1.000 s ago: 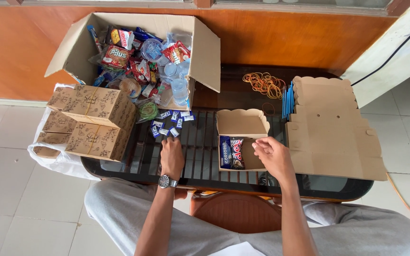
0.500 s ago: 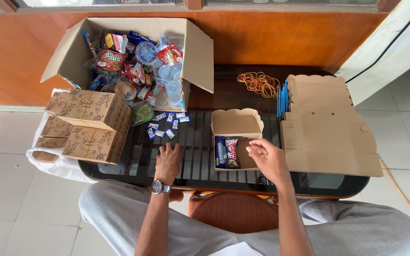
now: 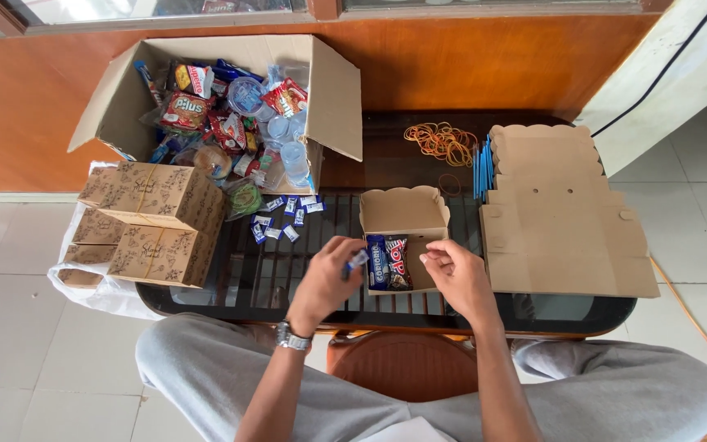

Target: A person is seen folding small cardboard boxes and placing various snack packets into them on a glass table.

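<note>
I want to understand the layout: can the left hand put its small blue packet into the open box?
Probably yes. The left hand holds the small packet just beside the open box, nothing lies between, and the right hand stays at the other side.

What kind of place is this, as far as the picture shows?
Probably a home or small workshop used for packing snack boxes: a low glass table on a tiled floor, a large carton of snacks, and flat unfolded boxes.

A big carton of snacks [image 3: 231,106] sits at eleven o'clock, rubber bands [image 3: 443,141] at one, flat cardboard blanks [image 3: 562,217] at three.
</note>
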